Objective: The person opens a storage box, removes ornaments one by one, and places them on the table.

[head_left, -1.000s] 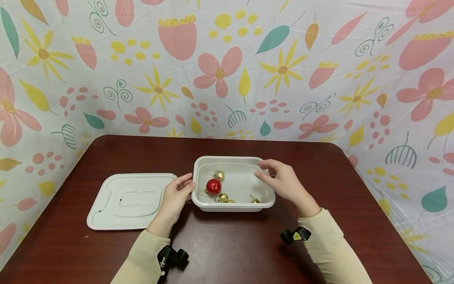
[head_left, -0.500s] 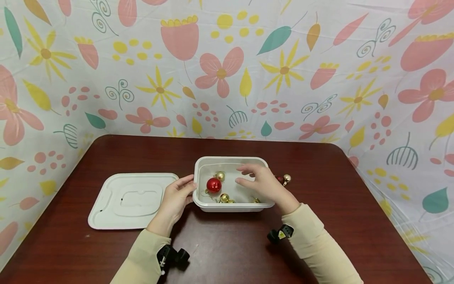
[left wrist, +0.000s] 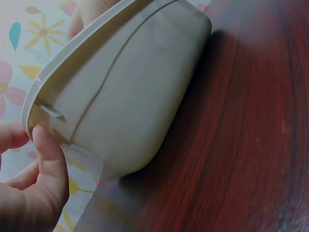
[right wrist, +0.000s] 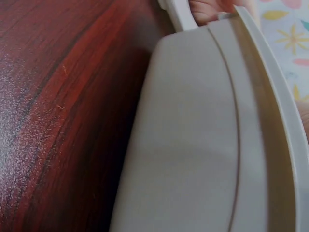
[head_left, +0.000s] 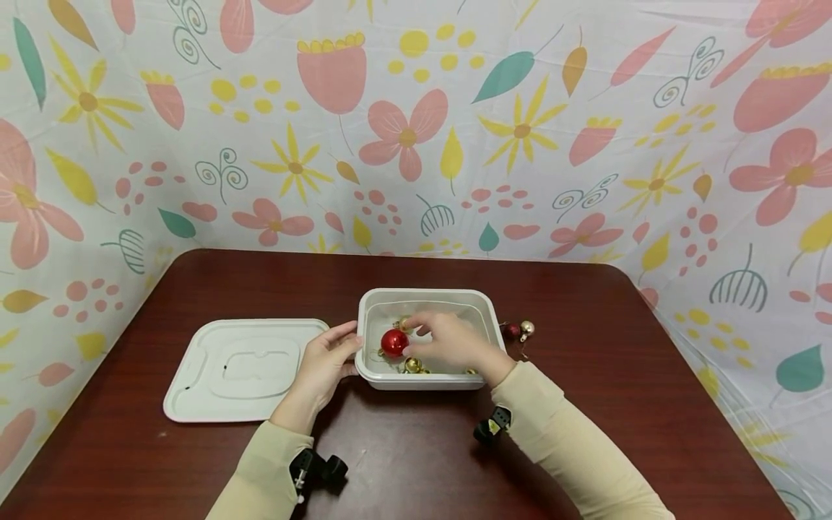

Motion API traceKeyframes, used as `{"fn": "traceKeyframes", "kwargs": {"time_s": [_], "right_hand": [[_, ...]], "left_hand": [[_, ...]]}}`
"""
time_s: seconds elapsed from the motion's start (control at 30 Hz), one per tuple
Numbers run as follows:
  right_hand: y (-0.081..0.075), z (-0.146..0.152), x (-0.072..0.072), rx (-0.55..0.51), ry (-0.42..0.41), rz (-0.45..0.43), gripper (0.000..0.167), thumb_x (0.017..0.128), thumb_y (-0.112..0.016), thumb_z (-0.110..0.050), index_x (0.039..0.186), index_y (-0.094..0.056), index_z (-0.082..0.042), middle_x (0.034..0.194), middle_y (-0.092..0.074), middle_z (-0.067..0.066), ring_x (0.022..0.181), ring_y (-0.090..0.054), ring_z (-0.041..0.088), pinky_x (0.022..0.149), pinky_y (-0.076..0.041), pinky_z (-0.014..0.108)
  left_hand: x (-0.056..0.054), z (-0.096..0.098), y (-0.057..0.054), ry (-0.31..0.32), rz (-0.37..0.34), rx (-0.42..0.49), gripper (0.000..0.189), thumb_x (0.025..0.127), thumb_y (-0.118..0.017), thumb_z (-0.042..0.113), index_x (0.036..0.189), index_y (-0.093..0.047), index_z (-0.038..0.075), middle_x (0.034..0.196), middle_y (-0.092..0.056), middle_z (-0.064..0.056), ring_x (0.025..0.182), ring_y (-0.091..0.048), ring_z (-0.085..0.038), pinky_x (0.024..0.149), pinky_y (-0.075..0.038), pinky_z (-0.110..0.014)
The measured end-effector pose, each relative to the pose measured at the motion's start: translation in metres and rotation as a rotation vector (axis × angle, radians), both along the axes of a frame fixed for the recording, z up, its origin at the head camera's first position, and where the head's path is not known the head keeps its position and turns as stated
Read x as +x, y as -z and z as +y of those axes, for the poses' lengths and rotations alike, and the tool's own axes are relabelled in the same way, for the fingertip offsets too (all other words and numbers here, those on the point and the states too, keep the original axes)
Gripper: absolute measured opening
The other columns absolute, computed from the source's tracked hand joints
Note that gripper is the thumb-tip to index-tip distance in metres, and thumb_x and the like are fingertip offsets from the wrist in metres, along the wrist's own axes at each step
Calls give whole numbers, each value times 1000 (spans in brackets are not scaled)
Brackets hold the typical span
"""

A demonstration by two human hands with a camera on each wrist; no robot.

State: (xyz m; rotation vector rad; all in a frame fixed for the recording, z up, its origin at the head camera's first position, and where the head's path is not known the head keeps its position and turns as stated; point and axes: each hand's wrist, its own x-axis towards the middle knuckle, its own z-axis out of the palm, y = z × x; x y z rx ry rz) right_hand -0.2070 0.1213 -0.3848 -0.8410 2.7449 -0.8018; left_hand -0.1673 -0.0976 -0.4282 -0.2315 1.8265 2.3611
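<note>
A white plastic box (head_left: 425,384) stands on the table, holding a shiny red Christmas bauble (head_left: 393,343) and several small gold baubles (head_left: 412,365). My left hand (head_left: 325,357) pinches the box's left rim; in the left wrist view the thumb (left wrist: 50,150) lies under the lip. Inside the box, my right hand (head_left: 451,343) reaches over the left half, thumb and fingers spread apart beside the red bauble, with nothing seen between them. One gold bauble behind the red one is partly covered by its fingers. The right wrist view shows mostly the box's outer wall (right wrist: 183,135).
Left of the box lies its white lid (head_left: 247,372) flat on the dark red wooden table (head_left: 416,462). A dark red bauble (head_left: 511,331) and a gold bauble (head_left: 527,328) rest on the table just right of the box. A flower-patterned cloth (head_left: 403,202) hangs behind.
My right hand has moved left from the box's right rim to the red bauble, uncovering the small baubles on the table at the right. The left hand keeps its hold on the rim.
</note>
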Motion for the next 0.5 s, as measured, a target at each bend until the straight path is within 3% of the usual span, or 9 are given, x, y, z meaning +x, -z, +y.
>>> {"fn": "traceKeyframes", "kwargs": {"time_s": [0.2, 0.5], "right_hand": [[0, -14, -2, 84, -13, -39, 44, 80, -74, -27, 118, -63, -9, 113, -67, 2, 98, -63, 20, 84, -53, 32], [6, -27, -6, 116, 22, -65, 37, 80, -75, -21, 113, -62, -8, 99, -67, 2, 88, -60, 13, 80, -52, 28]], "left_hand": [[0, -2, 0, 17, 7, -20, 47, 90, -58, 4, 135, -46, -3, 93, -55, 1, 70, -58, -8, 50, -47, -16], [0, -2, 0, 17, 1, -27, 47, 89, -59, 3, 134, -48, -2, 93, -55, 2, 67, -57, -6, 48, -47, -17]]}}
